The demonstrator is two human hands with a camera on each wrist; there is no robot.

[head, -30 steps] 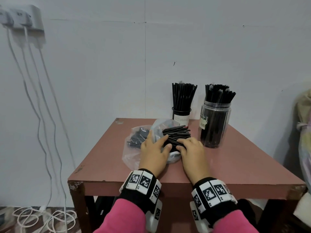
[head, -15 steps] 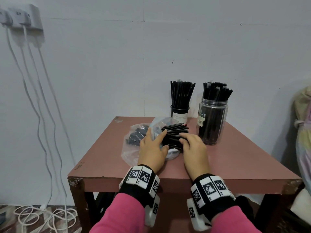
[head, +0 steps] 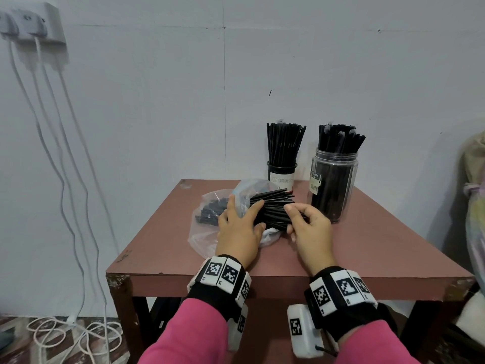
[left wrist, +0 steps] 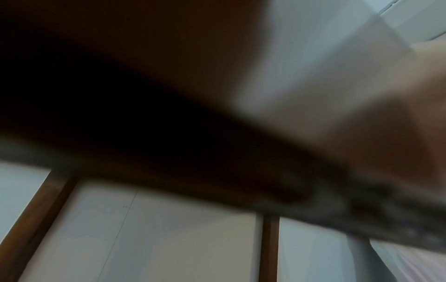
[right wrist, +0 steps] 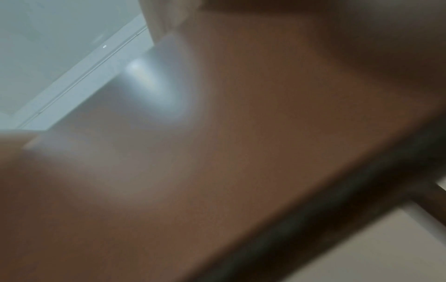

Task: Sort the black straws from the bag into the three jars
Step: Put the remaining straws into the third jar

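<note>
While the left hand is lying flat on the crinkled clear plastic bag, the right hand is pinching the bundle of thin black straws near the brown table's middle.

Crinkled clear plastic bag, glossy clear jar, matt tabletop.

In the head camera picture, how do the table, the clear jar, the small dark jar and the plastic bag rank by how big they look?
Largest to smallest, as they look in the head view:
1. Table
2. Plastic bag, partly hidden by the left hand
3. Clear jar
4. Small dark jar

The small dark jar stands farther back, so its real size against the clear jar is unsure.
</note>
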